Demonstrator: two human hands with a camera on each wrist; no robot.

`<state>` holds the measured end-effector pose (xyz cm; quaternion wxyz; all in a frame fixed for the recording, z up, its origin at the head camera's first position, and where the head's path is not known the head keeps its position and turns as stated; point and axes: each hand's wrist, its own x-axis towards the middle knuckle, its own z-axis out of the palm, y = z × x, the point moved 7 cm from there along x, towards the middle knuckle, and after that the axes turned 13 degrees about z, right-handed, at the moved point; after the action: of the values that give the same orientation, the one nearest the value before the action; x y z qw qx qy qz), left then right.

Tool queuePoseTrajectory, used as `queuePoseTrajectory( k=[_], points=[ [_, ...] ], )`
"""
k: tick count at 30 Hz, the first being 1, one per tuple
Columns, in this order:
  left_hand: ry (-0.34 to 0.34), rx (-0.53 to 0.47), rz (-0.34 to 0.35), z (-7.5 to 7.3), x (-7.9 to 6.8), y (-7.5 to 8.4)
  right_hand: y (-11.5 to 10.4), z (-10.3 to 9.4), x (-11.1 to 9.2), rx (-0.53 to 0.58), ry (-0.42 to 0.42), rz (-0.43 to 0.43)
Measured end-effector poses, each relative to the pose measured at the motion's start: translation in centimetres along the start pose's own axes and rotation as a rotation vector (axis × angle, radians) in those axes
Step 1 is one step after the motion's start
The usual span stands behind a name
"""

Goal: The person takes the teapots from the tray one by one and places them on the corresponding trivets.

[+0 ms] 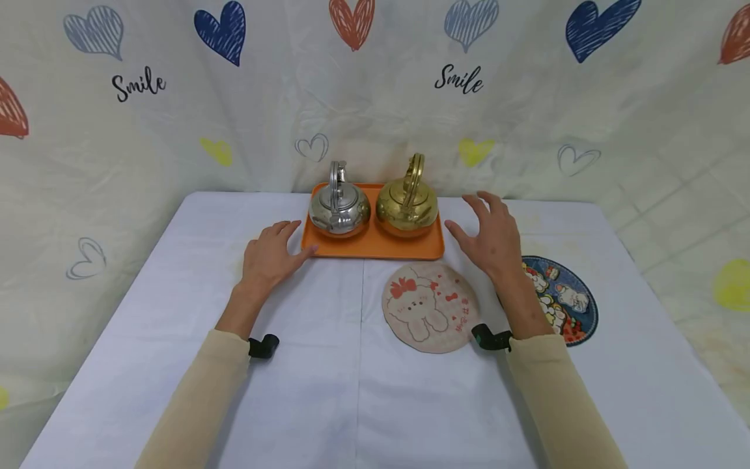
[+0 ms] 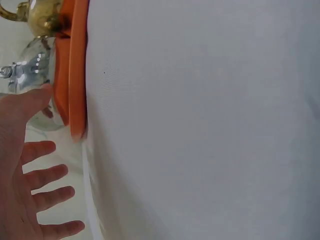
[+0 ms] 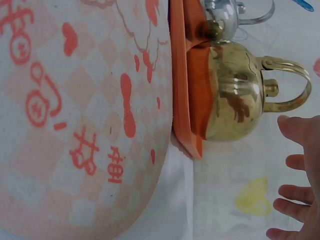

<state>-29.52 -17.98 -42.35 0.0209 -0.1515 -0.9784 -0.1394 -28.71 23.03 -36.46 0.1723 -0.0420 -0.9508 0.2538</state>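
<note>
Two small kettles stand side by side on an orange tray (image 1: 375,249) at the back of the table. The silver kettle (image 1: 340,210) is on the left, the gold kettle (image 1: 407,207) on the right, both with raised handles. My left hand (image 1: 271,255) is at the tray's left end, fingers spread, its thumb overlapping the front left corner in the head view. Beyond the tray's right end, my right hand (image 1: 491,238) hovers with thumb and fingers apart, beside the gold kettle. Neither hand holds anything.
A round pink mat (image 1: 431,307) with a rabbit drawing lies in front of the tray. Partly under my right forearm in view is a dark blue patterned round mat (image 1: 571,299). A white cloth (image 1: 316,391) covers the table; a heart-printed curtain (image 1: 387,98) hangs behind it.
</note>
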Motion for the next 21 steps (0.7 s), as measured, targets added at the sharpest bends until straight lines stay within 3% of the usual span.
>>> queuePoseTrajectory(
  k=[15,21],
  points=[
    [-0.017,-0.138,0.003,0.9,0.4,0.0,-2.1,-0.2,-0.1,0.284,-0.039,-0.057],
    [-0.024,-0.159,0.002,1.1,0.5,0.0,-2.6,-0.1,-0.1,0.375,-0.084,-0.039]
  ],
)
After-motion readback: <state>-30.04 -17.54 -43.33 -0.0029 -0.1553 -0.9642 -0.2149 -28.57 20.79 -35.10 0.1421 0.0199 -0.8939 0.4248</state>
